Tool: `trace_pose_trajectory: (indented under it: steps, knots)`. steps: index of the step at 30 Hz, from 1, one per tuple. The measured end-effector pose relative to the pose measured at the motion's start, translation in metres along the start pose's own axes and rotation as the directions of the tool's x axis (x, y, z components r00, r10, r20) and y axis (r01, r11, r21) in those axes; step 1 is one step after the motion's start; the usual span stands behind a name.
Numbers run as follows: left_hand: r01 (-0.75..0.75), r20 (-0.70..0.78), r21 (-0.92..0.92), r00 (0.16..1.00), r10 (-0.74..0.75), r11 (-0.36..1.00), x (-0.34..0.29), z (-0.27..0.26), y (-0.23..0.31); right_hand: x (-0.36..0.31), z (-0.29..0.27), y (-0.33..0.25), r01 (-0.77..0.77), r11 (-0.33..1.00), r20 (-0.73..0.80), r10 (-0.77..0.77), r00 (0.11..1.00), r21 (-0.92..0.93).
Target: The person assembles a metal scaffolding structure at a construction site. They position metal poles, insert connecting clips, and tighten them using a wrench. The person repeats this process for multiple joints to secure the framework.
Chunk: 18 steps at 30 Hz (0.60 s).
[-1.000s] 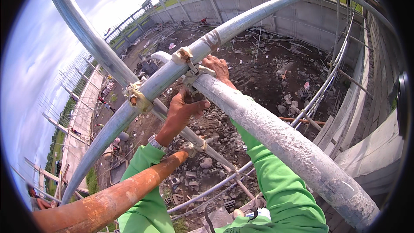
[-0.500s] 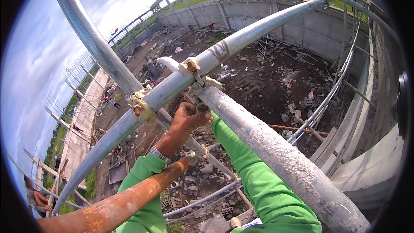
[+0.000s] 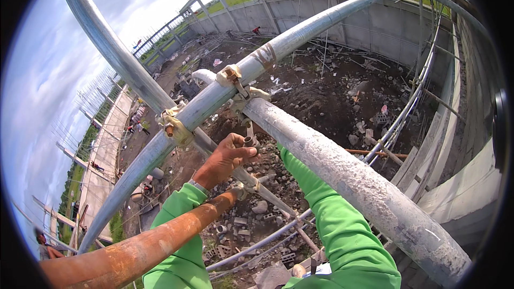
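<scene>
Lowered toward six o'clock from the clamp point(image 3: 239, 106) is the left hand point(image 3: 222, 159); its pinched metal piece point(image 3: 249, 142) could be dropped by slipping fingers; the right hand's grip is hidden.

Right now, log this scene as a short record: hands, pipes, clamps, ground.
Left hand: grips a metal tool with a socket-like end
Right hand: not distinguishable; green sleeve reaches behind the crusted pipe
Clamps: two nearby with rusty bolts, on the long grey pipe
Orange pipe: at the picture's lower left
Ground: dark soil with scattered rubble
</scene>
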<state>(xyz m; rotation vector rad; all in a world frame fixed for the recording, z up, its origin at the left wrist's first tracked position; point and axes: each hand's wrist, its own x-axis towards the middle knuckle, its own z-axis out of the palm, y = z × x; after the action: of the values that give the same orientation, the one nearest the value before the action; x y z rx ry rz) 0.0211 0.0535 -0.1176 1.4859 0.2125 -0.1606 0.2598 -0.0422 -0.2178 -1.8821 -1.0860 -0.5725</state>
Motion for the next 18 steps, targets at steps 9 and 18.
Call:
trace_pose_trajectory:
  steps: [9, 18]
  knots:
    - [-0.121, 0.176, -0.249, 0.97, 0.167, 0.961, -0.004, -0.03, -0.014, -0.173, -0.138, -0.028, -0.07, 0.884, 0.064, 0.112, 0.992, -0.463]
    - [-0.104, 0.44, -0.351, 0.859, 0.262, 0.931, 0.047, -0.034, -0.027, -0.193, -0.235, -0.248, -0.137, 0.757, 0.193, 0.33, 0.924, -0.638]
